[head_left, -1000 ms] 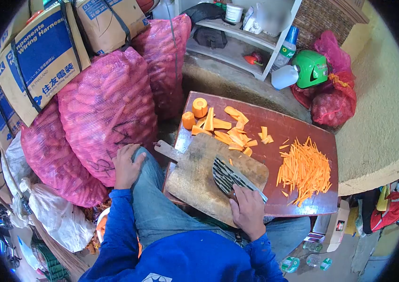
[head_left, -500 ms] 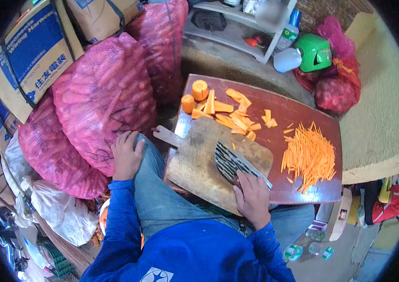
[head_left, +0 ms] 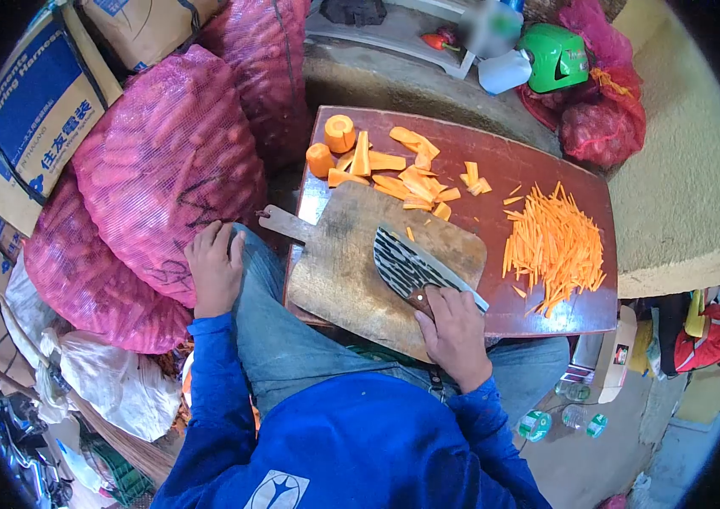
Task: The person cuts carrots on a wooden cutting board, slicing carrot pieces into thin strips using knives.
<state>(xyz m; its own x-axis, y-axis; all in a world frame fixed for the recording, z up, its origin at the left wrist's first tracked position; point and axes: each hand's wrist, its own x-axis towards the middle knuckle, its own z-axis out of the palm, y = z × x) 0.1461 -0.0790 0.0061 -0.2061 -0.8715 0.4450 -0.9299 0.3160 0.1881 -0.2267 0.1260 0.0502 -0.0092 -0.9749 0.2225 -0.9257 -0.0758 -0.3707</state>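
My right hand [head_left: 453, 332] is closed around the brown handle of a broad knife [head_left: 411, 265], whose blade with a dark and pale pattern lies over a wooden cutting board [head_left: 343, 254]. My left hand [head_left: 214, 263] rests on my left knee beside a mesh sack, fingers lying out and holding nothing. Beyond the board are carrot pieces [head_left: 418, 182], with a thick carrot chunk [head_left: 340, 133] at the far left. To the right a heap of carrot strips [head_left: 555, 246] lies on the red-brown table. A few small orange bits sit by the blade.
Large pink mesh sacks [head_left: 169, 170] stand at my left, with cardboard boxes [head_left: 33, 110] stacked behind. The low table [head_left: 530, 161] stands over my lap. A green container [head_left: 557, 58] and a red net bag [head_left: 602, 127] are past its far edge. Plastic bottles [head_left: 576, 418] lie on the floor.
The whole view has shifted, so the table and sacks appear slightly higher in the picture. Both hands keep their places, the right on the knife and the left on the knee.
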